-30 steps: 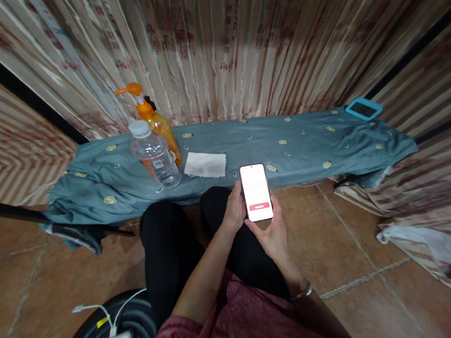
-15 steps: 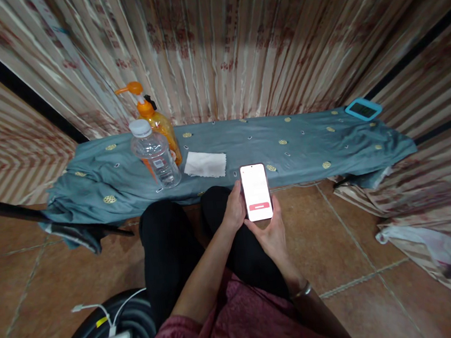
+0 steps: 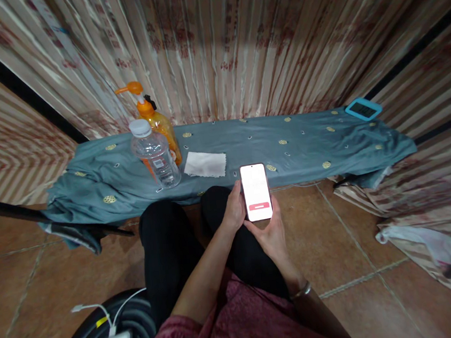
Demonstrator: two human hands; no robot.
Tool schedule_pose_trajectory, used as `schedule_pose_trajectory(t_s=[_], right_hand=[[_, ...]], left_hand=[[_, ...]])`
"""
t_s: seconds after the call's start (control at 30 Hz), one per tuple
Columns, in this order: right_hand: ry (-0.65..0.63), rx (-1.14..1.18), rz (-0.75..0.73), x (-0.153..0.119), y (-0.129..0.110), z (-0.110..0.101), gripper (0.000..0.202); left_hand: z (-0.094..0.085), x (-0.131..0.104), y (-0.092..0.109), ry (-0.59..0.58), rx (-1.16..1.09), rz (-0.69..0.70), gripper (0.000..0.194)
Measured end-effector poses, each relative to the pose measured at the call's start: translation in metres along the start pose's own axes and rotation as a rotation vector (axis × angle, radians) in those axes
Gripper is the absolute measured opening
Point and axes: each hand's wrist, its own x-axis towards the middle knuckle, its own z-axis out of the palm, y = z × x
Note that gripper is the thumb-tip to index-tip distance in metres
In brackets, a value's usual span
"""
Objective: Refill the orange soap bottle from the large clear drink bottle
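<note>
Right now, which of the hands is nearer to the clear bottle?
The left hand, right of the clear bottle and holding the phone; the right hand, also on the phone, is farther right.

We see a white phone screen (image 3: pixel 256 187) with a red bar (image 3: pixel 259 206), a teal-grey surface (image 3: pixel 242 143) with yellow motifs (image 3: pixel 109 200), and a far beige curtain (image 3: pixel 212 46) printed in red.

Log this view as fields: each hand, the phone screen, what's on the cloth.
Left hand: holding the left edge of the phone
Right hand: cradling the phone's lower end
Screen: lit, red bar near the bottom
Cloth, left: clear bottle before orange pump bottle
Beside bottles: white sheet
Cloth, right end: blue-framed device
</note>
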Motion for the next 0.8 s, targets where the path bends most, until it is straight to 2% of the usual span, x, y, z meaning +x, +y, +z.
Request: schedule_pose_trajectory(t_s=[0.8], right_hand=[[0.016,-0.011,-0.015,0.0004,0.0030,0.0029,0.098]], left_hand=[[0.0010,-0.0014,0.0020,-0.002,0.010,-0.002,0.041]])
